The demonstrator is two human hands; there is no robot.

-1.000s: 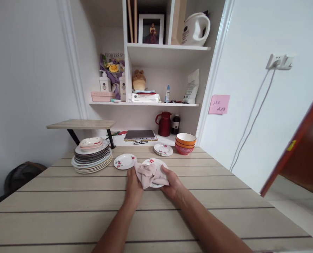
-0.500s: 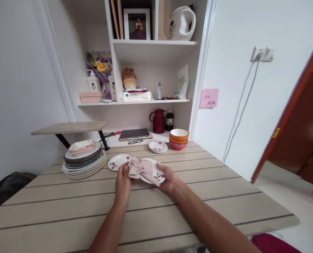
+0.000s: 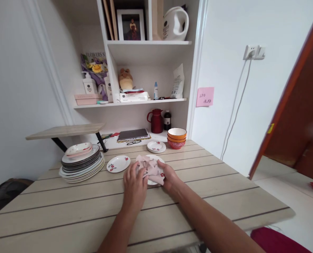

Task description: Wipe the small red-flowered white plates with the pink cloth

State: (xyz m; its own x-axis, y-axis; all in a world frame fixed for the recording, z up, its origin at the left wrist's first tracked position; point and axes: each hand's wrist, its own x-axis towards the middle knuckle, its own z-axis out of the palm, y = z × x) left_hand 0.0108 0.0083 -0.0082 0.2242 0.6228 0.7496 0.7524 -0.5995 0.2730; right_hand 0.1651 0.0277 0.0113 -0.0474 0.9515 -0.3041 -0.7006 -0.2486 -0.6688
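At the lower centre of the frame, our right hand [image 3: 171,178] grips the edge of a flowered plate [image 3: 162,174], thumb over the rim, while our left hand [image 3: 134,184] lies with bent fingers on the pink cloth [image 3: 152,168] bunched over it; we cannot tell whether those fingers pinch the cloth or only press. The plate sits in mid-frame above the table [image 3: 93,214], and we cannot see whether its underside touches. Most of its weight seems to hang on one thumb, so a hard push through the cloth could twist it loose and drop it. The loose folds hide much of the plate and could slip between fingers and glaze. Just left, a lone plate [image 3: 119,164] lies near enough for a wide stroke to knock it. Beyond, at left, a tall plate stack [image 3: 83,168] of mixed sizes could slide if bumped; the small plates [image 3: 156,147] and bowls [image 3: 176,138], right of centre, look steadier.
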